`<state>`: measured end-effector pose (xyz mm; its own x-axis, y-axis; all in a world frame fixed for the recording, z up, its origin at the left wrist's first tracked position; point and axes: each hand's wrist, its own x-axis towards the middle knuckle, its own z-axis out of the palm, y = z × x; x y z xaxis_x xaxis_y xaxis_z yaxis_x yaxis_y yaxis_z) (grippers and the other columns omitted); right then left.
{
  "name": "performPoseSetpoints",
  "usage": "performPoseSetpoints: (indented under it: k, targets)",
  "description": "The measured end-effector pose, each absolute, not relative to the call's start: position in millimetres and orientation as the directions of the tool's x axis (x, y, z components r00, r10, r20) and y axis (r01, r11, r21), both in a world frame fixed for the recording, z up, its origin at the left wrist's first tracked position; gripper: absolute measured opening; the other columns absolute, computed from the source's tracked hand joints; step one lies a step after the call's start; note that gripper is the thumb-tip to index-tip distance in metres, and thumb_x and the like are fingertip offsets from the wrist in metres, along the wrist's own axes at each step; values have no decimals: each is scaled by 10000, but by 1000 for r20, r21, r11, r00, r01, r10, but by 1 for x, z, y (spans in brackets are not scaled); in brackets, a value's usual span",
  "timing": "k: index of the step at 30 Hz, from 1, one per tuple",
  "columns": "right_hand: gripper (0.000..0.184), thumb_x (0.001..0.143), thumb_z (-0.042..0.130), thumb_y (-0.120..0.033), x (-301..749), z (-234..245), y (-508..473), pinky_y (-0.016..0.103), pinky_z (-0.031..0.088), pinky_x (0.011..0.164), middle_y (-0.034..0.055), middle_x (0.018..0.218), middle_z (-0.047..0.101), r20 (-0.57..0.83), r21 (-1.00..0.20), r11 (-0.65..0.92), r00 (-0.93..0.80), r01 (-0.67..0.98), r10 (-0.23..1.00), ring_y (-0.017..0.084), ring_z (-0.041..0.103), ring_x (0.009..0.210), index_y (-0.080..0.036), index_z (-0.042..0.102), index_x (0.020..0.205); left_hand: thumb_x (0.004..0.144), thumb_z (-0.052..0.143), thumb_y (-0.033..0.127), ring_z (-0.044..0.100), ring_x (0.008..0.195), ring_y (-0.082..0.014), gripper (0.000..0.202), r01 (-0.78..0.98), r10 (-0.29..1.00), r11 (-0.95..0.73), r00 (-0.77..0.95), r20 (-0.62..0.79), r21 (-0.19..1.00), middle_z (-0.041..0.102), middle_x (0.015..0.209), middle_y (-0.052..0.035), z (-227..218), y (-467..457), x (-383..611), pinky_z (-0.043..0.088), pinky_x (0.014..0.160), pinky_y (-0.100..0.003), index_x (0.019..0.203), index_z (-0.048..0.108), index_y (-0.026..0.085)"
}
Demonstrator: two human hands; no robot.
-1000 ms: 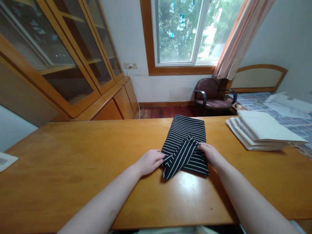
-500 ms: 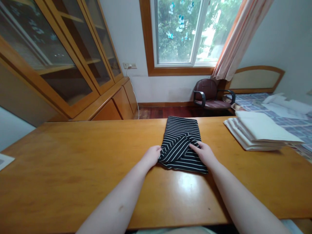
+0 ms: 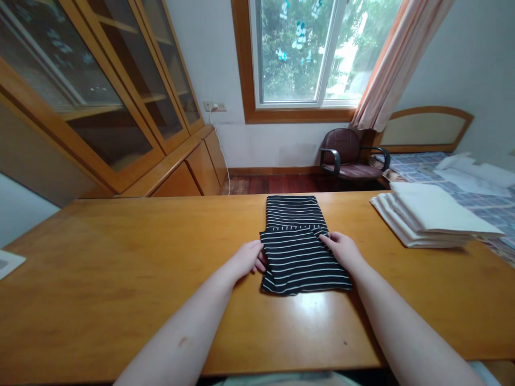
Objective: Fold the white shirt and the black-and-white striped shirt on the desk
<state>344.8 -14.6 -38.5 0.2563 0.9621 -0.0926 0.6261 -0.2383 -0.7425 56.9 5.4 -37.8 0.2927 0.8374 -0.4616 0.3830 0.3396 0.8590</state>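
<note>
A black garment with thin white stripes (image 3: 303,260) lies folded on the table, its near part doubled over in a flap with a crosswise edge around the middle. My left hand (image 3: 247,258) rests at the flap's left edge, thumb and fingertips touching the cloth and the fingers loosely apart. On the opposite side, my right hand (image 3: 345,252) pinches the flap's right edge, the thumb on top and the other fingers partly hidden. The near left corner of the fabric is slightly creased.
The wooden table (image 3: 132,268) spans the view. A stack of folded white cloth-like sheets (image 3: 434,217) lies at its right. A white printed item (image 3: 10,262) sits at the left edge. Beyond are a maroon armchair (image 3: 348,153), a bed (image 3: 426,161) and a glass-door cabinet (image 3: 132,91).
The twisted flap of the garment now lies flat, its stripes running crosswise. My left hand has loosened from the bunched corner; my right hand stays at the right edge.
</note>
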Motion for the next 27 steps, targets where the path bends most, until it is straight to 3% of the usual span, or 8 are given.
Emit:
performPoseSetpoints:
  k: [2,4,8,12,18,20,24,27]
  targets:
    - [334,750,526,-499,345,-39,-14,295,365,587,15,593,596,-96,-747,-235,249,622,964,186,545,616,-194,593,634,846,411,422,629,580,-137,311,282,892,295,262,-369,913,654,761,-46,-40,8,58,418,438,-196,931,542,154]
    - [297,760,523,-467,346,-38,-14,299,375,601,26,651,618,-75,-741,-237,274,628,959,183,544,629,-190,617,704,806,533,376,648,787,-168,341,129,912,219,326,-250,967,664,980,-89,-44,9,60,508,617,-257,1063,536,152]
    - [306,785,503,-440,346,-35,-17,311,382,636,56,794,629,163,-671,-121,305,732,938,178,525,660,-184,635,888,719,675,221,555,1114,-216,656,-127,894,150,441,-80,980,542,1280,-123,-55,9,65,424,971,-366,1305,386,173]
    - [320,757,539,-512,340,-35,-19,324,390,684,47,776,590,145,-665,-35,176,746,974,199,530,726,-211,644,735,722,690,206,581,1085,-238,727,-115,905,200,403,-138,973,586,1223,-135,-62,9,71,445,956,-415,1350,325,177]
    - [258,710,580,-463,337,-47,-15,324,394,727,25,773,561,109,-739,-21,151,673,982,199,531,758,-215,601,644,820,595,360,600,1053,-240,584,-103,905,320,327,-272,942,605,1192,-128,-48,6,71,490,882,-404,1323,354,186]
    - [255,733,546,-456,341,-49,-14,315,392,701,19,743,554,123,-731,-46,197,681,973,190,522,725,-212,577,666,780,648,354,583,1082,-250,694,-60,862,373,391,-323,926,566,1246,-142,-42,3,67,488,885,-403,1363,306,198]
    - [221,714,563,-429,344,-49,-13,299,384,648,0,675,569,35,-762,-150,271,630,962,178,527,661,-208,559,707,549,818,124,556,1124,-271,1197,-17,786,358,544,-292,934,438,1373,-180,-39,-4,62,460,938,-427,1453,45,264]
    - [229,694,576,-435,342,-47,-13,290,376,623,-9,635,579,-43,-789,-201,273,580,961,171,527,632,-207,563,695,565,804,108,602,1053,-267,1206,-31,787,361,546,-287,932,513,1305,-168,-44,-7,64,470,918,-455,1452,5,282]
